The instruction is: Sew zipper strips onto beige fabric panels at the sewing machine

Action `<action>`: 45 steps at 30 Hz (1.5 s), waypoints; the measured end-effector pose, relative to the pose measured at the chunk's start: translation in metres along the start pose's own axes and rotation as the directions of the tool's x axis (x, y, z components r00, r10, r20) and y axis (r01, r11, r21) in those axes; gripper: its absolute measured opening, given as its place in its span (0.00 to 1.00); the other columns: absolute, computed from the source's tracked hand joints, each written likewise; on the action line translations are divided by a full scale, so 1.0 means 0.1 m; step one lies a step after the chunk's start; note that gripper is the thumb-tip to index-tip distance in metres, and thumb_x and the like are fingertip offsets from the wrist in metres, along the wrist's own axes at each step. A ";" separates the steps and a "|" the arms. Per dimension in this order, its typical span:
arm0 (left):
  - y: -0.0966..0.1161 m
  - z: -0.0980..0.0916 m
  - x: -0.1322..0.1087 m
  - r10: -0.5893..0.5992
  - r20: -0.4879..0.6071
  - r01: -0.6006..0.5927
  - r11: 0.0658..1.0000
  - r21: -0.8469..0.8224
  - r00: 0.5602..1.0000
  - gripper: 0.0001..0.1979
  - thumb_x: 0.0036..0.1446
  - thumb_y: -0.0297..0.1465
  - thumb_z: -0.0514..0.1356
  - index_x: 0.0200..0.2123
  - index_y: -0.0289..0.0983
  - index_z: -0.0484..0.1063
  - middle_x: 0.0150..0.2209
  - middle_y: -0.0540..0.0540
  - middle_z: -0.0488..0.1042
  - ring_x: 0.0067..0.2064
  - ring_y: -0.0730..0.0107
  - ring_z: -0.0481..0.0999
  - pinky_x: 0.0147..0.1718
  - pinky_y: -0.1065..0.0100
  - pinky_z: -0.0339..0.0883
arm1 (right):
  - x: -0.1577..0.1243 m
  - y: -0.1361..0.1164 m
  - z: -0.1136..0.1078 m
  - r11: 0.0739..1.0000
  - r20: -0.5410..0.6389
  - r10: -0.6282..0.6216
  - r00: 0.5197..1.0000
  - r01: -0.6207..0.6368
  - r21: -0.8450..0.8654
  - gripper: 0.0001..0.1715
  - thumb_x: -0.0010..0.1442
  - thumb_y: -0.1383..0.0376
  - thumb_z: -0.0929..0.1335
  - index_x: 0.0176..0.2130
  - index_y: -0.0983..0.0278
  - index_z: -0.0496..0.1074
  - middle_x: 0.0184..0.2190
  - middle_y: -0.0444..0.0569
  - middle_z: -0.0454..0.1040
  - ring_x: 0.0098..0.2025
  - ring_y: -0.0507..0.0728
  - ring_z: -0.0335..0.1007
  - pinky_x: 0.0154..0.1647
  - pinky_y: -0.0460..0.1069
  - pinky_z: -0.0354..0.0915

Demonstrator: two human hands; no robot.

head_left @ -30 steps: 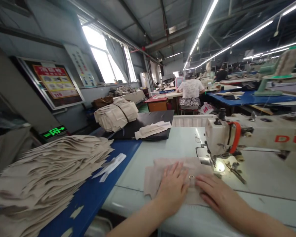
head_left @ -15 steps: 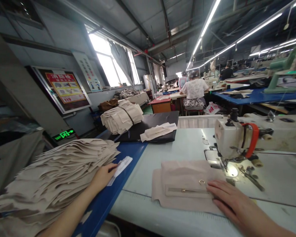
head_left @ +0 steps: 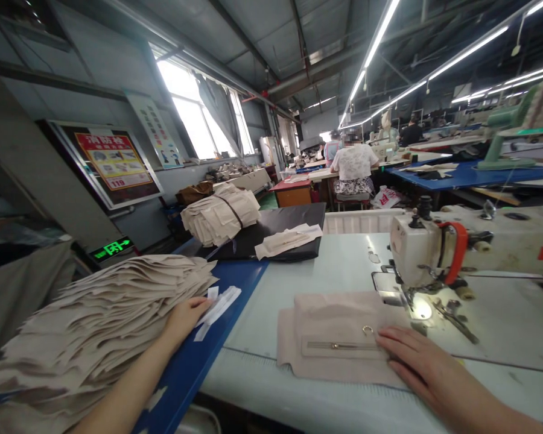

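Head view has the left hand point(head_left: 183, 319) over a blue table point(head_left: 242, 272), fingertips touching some white strips point(head_left: 224, 303); its grip is nearly closed, with the fingers bent together, but I cannot tell whether it has hold of a strip. Beside that wrist, a tall stack of beige pieces point(head_left: 108, 313) leans in overlapping layers. On the pale table point(head_left: 294, 274) lies a beige fabric panel point(head_left: 335, 307), flat, near the sewing machine point(head_left: 411, 250) and just left of its lit needle area. The right hand point(head_left: 416, 360) rests on the panel's right part, its grip loose and open, palm down, pinching nothing. Near those fingertips are a gold-coloured ring point(head_left: 367, 330) and a zip point(head_left: 350, 346) set in a narrow slot
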State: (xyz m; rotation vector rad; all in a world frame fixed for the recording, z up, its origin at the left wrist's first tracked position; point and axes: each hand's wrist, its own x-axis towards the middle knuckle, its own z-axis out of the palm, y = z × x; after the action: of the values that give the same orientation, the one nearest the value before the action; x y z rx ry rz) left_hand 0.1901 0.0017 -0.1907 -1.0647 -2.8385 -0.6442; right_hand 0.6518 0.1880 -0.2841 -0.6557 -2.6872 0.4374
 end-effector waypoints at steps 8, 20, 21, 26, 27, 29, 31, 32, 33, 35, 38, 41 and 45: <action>0.22 -0.20 -0.02 0.023 -0.130 -0.009 0.994 0.108 0.991 0.17 0.53 0.41 0.51 0.31 0.39 0.77 0.34 0.41 0.82 0.40 0.50 0.80 0.40 0.60 0.71 | 0.07 -0.11 -0.08 0.999 0.102 0.008 0.995 -0.004 -0.043 0.25 0.69 0.59 0.61 0.61 0.63 0.70 0.60 0.55 0.69 0.61 0.67 0.66 0.62 0.66 0.63; 2.09 1.05 -1.10 0.922 0.112 -0.913 0.339 0.227 0.370 0.15 0.59 0.20 0.50 0.37 0.36 0.76 0.40 0.39 0.78 0.43 0.56 0.78 0.43 0.59 0.74 | 0.08 -0.32 -0.25 0.998 0.110 -0.057 0.992 0.057 -0.001 0.32 0.68 0.59 0.64 0.64 0.74 0.62 0.64 0.63 0.62 0.66 0.65 0.57 0.69 0.57 0.51; 2.25 1.12 -1.19 0.916 0.167 -0.920 0.326 0.215 0.364 0.14 0.58 0.19 0.51 0.37 0.35 0.76 0.40 0.39 0.78 0.43 0.56 0.78 0.42 0.58 0.74 | 0.03 -0.30 -0.27 0.998 0.108 -0.067 0.992 0.068 -0.002 0.31 0.68 0.59 0.64 0.64 0.74 0.63 0.64 0.63 0.63 0.66 0.65 0.57 0.69 0.57 0.51; 2.59 1.25 -1.35 0.866 0.321 -0.923 0.340 0.183 0.383 0.16 0.56 0.14 0.50 0.34 0.34 0.75 0.36 0.41 0.77 0.40 0.56 0.78 0.37 0.59 0.75 | -0.25 -0.22 -0.37 0.999 0.101 -0.050 0.994 0.049 0.014 0.28 0.70 0.58 0.61 0.63 0.72 0.65 0.65 0.61 0.62 0.67 0.63 0.56 0.69 0.55 0.50; 2.58 1.27 -1.33 0.875 0.309 -0.927 0.331 0.177 0.371 0.16 0.56 0.14 0.50 0.35 0.34 0.75 0.37 0.41 0.77 0.40 0.57 0.78 0.37 0.60 0.75 | -0.29 -0.21 -0.37 0.999 0.101 -0.046 0.994 0.045 0.019 0.29 0.71 0.58 0.60 0.63 0.72 0.64 0.65 0.61 0.61 0.68 0.62 0.54 0.70 0.54 0.49; 2.52 1.31 -1.29 0.908 0.264 -0.943 0.291 0.164 0.326 0.17 0.56 0.14 0.50 0.39 0.34 0.75 0.39 0.41 0.78 0.41 0.59 0.79 0.38 0.62 0.75 | -0.33 -0.17 -0.37 0.999 0.105 -0.050 0.993 0.047 0.027 0.30 0.71 0.57 0.59 0.64 0.72 0.62 0.66 0.61 0.58 0.69 0.62 0.51 0.70 0.54 0.47; 2.45 1.34 -1.25 0.941 0.197 -0.956 0.245 0.159 0.274 0.19 0.56 0.15 0.50 0.42 0.35 0.75 0.41 0.41 0.79 0.41 0.61 0.79 0.38 0.64 0.75 | -0.34 -0.15 -0.36 0.998 0.119 -0.057 0.991 0.054 0.033 0.31 0.71 0.57 0.59 0.65 0.72 0.61 0.67 0.61 0.57 0.70 0.62 0.49 0.71 0.54 0.45; 2.42 1.36 -1.24 0.955 0.160 -0.962 0.225 0.154 0.249 0.19 0.56 0.15 0.50 0.43 0.35 0.75 0.41 0.42 0.79 0.41 0.62 0.79 0.38 0.65 0.75 | -0.33 -0.14 -0.36 0.998 0.123 -0.058 0.991 0.054 0.036 0.31 0.71 0.56 0.60 0.65 0.72 0.61 0.67 0.61 0.56 0.70 0.61 0.49 0.71 0.54 0.45; 2.41 1.38 -1.22 0.966 0.121 -0.967 0.209 0.146 0.227 0.19 0.57 0.15 0.50 0.43 0.36 0.75 0.41 0.42 0.79 0.41 0.62 0.79 0.39 0.65 0.75 | -0.32 -0.14 -0.36 0.998 0.123 -0.057 0.991 0.052 0.041 0.31 0.71 0.56 0.60 0.65 0.72 0.61 0.67 0.60 0.56 0.70 0.61 0.49 0.71 0.54 0.44; 2.39 1.41 -1.21 0.982 0.039 -0.977 0.180 0.118 0.186 0.19 0.57 0.15 0.49 0.42 0.36 0.75 0.41 0.44 0.79 0.42 0.63 0.79 0.41 0.65 0.75 | -0.31 -0.14 -0.37 0.997 0.121 -0.053 0.991 0.047 0.054 0.31 0.71 0.56 0.60 0.65 0.71 0.60 0.68 0.60 0.56 0.70 0.61 0.49 0.71 0.53 0.45; 2.40 1.47 -1.18 0.991 -0.037 -0.991 0.127 0.042 0.126 0.19 0.58 0.15 0.48 0.41 0.37 0.75 0.40 0.44 0.78 0.41 0.64 0.78 0.40 0.65 0.75 | -0.30 -0.16 -0.41 0.997 0.124 -0.048 0.991 0.041 0.058 0.31 0.71 0.56 0.60 0.65 0.70 0.60 0.67 0.61 0.57 0.69 0.62 0.50 0.70 0.55 0.46; 2.42 1.52 -1.14 0.994 -0.044 -0.995 0.103 -0.017 0.104 0.18 0.58 0.16 0.48 0.38 0.37 0.75 0.38 0.44 0.78 0.40 0.63 0.78 0.38 0.65 0.75 | -0.26 -0.16 -0.44 0.999 0.140 -0.043 0.989 0.040 0.024 0.30 0.71 0.57 0.61 0.65 0.71 0.61 0.66 0.62 0.59 0.68 0.63 0.53 0.69 0.57 0.49; 2.43 1.57 -1.07 0.991 -0.050 -0.992 0.123 -0.040 0.125 0.18 0.59 0.16 0.48 0.38 0.36 0.75 0.37 0.45 0.78 0.39 0.63 0.77 0.39 0.64 0.75 | -0.17 -0.12 -0.42 0.996 0.125 -0.060 0.990 0.068 -0.060 0.28 0.70 0.57 0.62 0.62 0.72 0.64 0.64 0.62 0.62 0.66 0.64 0.57 0.68 0.58 0.52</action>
State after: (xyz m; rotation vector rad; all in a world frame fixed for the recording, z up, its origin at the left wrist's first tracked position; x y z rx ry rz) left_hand 0.4434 0.1623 -0.2648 -2.4815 -1.3015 -0.4960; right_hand 0.6781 0.1786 -0.2467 -0.5751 -2.8405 0.3885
